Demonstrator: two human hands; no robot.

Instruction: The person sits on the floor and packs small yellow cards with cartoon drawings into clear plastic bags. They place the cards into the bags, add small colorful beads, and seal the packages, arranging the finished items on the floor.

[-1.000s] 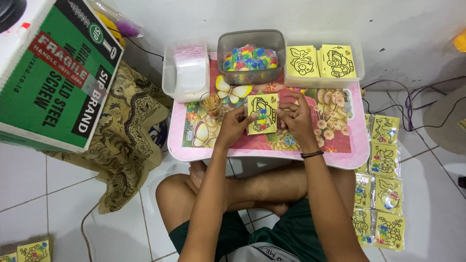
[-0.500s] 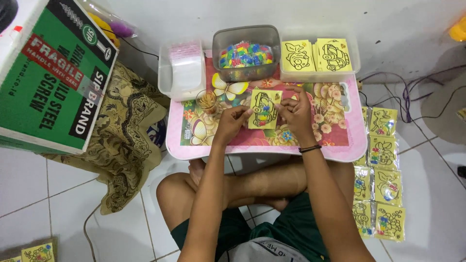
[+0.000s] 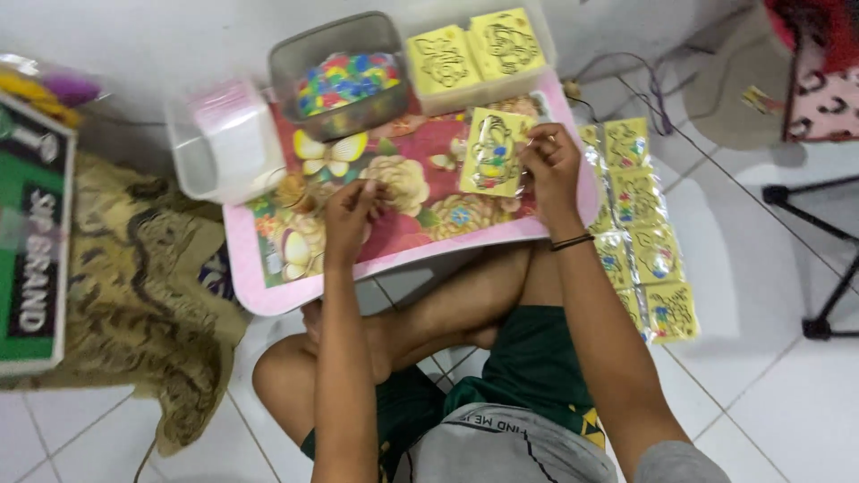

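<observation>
The pink floral tray-table point(image 3: 268, 295) sat over the crossed legs, carrying the grey tub of coloured bits point(image 3: 340, 76) and 2 yellow cards in a clear box point(image 3: 474, 54). The right hand point(image 3: 550, 161) pinched 1 yellow picture card point(image 3: 490, 154) at its edge, near the tray's rim; a slip could've dropped it onto the bagged cards point(image 3: 640, 233). The left hand point(image 3: 351, 210) was curled, fingers together, maybe holding something tiny, couldn't tell.

Soft, even light is falling from above, casting faint shadows under the tray point(image 3: 268, 300). Motion blur is smearing the box point(image 3: 228, 134) at its far left corner; glare is whitening the floor tiles point(image 3: 769, 402).
</observation>
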